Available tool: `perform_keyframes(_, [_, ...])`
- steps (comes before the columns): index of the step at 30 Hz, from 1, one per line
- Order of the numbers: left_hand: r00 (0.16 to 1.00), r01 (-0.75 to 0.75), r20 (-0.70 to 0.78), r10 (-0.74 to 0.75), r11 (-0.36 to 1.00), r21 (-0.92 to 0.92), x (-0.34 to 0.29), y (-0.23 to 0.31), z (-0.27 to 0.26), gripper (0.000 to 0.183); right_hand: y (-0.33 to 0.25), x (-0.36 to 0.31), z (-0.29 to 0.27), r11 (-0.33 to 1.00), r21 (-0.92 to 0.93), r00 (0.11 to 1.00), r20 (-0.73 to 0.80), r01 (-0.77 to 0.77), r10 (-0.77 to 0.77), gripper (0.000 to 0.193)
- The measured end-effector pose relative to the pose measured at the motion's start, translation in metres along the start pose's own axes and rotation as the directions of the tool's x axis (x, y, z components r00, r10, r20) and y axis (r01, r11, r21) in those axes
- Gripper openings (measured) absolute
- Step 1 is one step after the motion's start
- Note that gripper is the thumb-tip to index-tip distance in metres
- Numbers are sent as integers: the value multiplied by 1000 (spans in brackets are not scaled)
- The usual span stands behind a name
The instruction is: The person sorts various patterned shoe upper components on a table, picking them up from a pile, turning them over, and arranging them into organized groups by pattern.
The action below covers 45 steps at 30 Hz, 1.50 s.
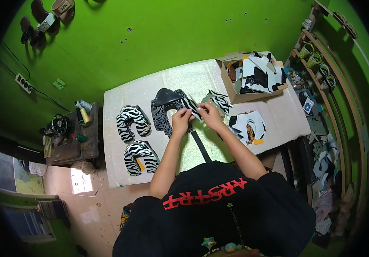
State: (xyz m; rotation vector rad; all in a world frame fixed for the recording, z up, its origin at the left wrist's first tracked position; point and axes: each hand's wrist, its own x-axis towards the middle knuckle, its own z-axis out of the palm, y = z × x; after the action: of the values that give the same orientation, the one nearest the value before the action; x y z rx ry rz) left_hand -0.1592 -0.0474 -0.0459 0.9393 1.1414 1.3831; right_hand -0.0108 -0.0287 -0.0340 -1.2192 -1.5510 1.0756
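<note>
Both of my hands are over the middle of the table, pinching a zebra-striped U-shaped cut piece between them. My left hand closes on its near left part, and my right hand grips its right side. Just left of it lies a stack of black-and-grey patterned U-shaped pieces, topped by a smooth dark curved piece. More zebra-striped strips rest beyond my right hand. At the left are two stacks of zebra-striped U-shaped pieces. A black strip lies near my body.
A cardboard box full of cut scraps stands at the table's far right. White and leopard-print pieces lie right of my right forearm. A sewing machine and thread spools are on a side table at left. Wooden racks hold sandals at right.
</note>
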Motion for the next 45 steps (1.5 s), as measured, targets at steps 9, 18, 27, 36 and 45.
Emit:
perform_keyframes(9, [992,24,-123,-24,1000,-2,-4,21,-31,13,59,22,-30,846,-512,942,-335,-146,-39,35])
perform_keyframes(18, [968,-40,-250,30,999,-34,-19,44,-79,56,7,14,67,994,105,982,182,27,-45,35])
perform_keyframes(27, [921,-62,-377,95,993,100,-22,48,-188,24,-38,40,174,990,-77,964,248,119,-97,22])
perform_keyframes(36, [877,49,-453,162,906,420,12,69,-282,19,-43,85,264,950,-218,959,224,224,-175,25])
perform_keyframes(45, [857,90,-418,301,712,697,36,39,-322,17,-50,82,297,865,-495,974,225,89,28,26])
